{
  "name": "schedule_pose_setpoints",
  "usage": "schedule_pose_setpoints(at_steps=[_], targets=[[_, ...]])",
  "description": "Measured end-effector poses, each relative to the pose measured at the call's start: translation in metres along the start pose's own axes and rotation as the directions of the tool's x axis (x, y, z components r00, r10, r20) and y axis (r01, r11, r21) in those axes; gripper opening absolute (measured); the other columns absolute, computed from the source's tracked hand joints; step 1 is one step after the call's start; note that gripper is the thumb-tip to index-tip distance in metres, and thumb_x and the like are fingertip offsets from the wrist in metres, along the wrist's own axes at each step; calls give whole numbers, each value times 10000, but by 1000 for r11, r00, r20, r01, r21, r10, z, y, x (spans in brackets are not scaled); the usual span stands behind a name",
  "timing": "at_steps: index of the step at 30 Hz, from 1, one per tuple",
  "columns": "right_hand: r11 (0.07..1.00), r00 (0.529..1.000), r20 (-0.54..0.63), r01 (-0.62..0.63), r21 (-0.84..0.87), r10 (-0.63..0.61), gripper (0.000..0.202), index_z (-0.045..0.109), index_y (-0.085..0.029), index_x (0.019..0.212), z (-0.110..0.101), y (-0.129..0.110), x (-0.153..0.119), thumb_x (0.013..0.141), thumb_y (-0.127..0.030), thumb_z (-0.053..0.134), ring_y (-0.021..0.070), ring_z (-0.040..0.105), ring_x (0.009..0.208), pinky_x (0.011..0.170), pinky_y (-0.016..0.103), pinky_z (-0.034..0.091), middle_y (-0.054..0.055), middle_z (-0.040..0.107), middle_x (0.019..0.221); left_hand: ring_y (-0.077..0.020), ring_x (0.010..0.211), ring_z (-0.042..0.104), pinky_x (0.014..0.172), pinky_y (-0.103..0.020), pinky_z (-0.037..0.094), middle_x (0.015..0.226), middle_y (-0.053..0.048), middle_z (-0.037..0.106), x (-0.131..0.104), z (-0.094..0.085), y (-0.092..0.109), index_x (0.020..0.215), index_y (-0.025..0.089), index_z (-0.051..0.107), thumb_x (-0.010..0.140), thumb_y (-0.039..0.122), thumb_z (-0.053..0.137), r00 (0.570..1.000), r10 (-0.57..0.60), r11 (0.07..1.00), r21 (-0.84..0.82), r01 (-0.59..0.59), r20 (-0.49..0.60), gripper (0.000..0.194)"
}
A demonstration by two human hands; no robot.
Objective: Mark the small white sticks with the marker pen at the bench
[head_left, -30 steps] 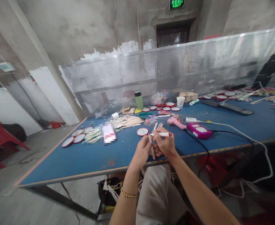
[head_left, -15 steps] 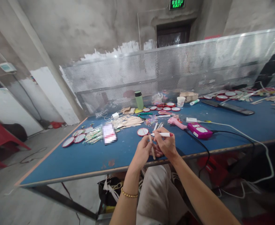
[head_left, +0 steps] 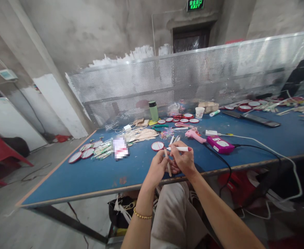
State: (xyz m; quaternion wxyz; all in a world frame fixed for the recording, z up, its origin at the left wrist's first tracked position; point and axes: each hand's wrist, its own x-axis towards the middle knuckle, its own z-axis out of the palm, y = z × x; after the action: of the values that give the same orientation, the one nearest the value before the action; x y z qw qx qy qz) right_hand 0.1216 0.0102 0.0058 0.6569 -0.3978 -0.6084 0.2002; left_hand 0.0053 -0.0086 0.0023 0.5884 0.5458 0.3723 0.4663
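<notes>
A flat wooden stick [head_left: 169, 167] is pinched in my left hand [head_left: 159, 166], near the table's front edge. My right hand [head_left: 183, 160] grips a white marker [head_left: 179, 149] with a red end, its tip pointing left beside the top of the stick. Just beyond my left hand lies a round white disc with a red rim [head_left: 157, 146]. A few white pens [head_left: 175, 139] lie behind my right hand. A pink glue gun [head_left: 195, 135] rests to the right of them.
On the blue table [head_left: 89, 180] are a pile of wooden sticks [head_left: 144, 134], red-rimmed discs [head_left: 75, 157] at the left, a green bottle [head_left: 153, 111], a paper cup [head_left: 199, 112], a purple box [head_left: 220, 144] with cables, and a phone [head_left: 262, 120]. A perforated metal screen [head_left: 126, 83] stands behind.
</notes>
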Motion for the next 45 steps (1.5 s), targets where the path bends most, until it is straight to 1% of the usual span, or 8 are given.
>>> schedule_pose_setpoints(at_steps=[9, 16, 20, 27, 32, 39, 45], targets=[[1000, 999, 18, -28, 8, 27, 209, 586, -187, 692, 0, -1, 0, 843, -318, 524, 99, 491, 434, 409, 194, 397, -22, 555, 529, -172, 508, 663, 522, -302, 550, 649, 27, 639, 2, 0, -2, 998, 185, 482, 794, 378, 605, 1000, 8, 1000, -7, -8, -2, 307], [1000, 1000, 10, -17, 1, 17, 218, 576, -192, 680, -1, -1, 0, 843, -324, 518, 107, 503, 449, 422, 200, 401, -22, 554, 523, -173, 519, 668, 542, -307, 556, 650, 25, 641, 2, -1, -3, 1006, 188, 482, 790, 415, 619, 1000, -1, 1000, -9, 1, -1, 342], [1000, 1000, 2, -12, -2, 12, 231, 561, -195, 662, -1, -2, 1, 843, -330, 513, 105, 495, 440, 427, 203, 398, -27, 540, 508, -177, 521, 669, 541, -310, 556, 649, 21, 646, 1, -1, -2, 1020, 185, 477, 796, 400, 611, 1000, -1, 1000, -7, 1, -2, 338], [1000, 1000, 8, -20, 3, 20, 222, 571, -192, 671, 0, -2, 1, 838, -330, 521, 110, 513, 448, 428, 202, 405, -19, 563, 522, -183, 520, 671, 543, -317, 558, 651, 20, 643, 0, 0, 0, 1026, 182, 494, 788, 401, 622, 1000, -3, 1000, -5, 3, -3, 348], [1000, 1000, 21, -15, -8, 15, 222, 586, -189, 684, 0, -3, 1, 841, -329, 516, 109, 508, 451, 412, 195, 394, -14, 563, 528, -166, 506, 661, 530, -302, 554, 649, 32, 640, 1, -1, -1, 1019, 189, 499, 788, 388, 620, 1000, 3, 1000, -7, -3, -9, 328], [1000, 1000, 2, -9, -2, 9, 229, 554, -198, 652, 0, -2, 1, 841, -319, 513, 114, 523, 466, 431, 203, 403, -17, 554, 525, -173, 505, 663, 508, -287, 536, 627, 28, 637, 0, 0, 0, 1015, 184, 485, 781, 393, 625, 1000, -4, 1000, -12, 4, -7, 344], [1000, 1000, 9, -15, -15, 15, 238, 556, -197, 649, 0, -3, 1, 842, -330, 515, 119, 534, 474, 450, 210, 417, -15, 569, 530, -172, 499, 661, 492, -278, 527, 635, 21, 643, 0, 0, 0, 1002, 183, 481, 796, 380, 601, 1000, 12, 1000, -4, -12, -5, 309]])
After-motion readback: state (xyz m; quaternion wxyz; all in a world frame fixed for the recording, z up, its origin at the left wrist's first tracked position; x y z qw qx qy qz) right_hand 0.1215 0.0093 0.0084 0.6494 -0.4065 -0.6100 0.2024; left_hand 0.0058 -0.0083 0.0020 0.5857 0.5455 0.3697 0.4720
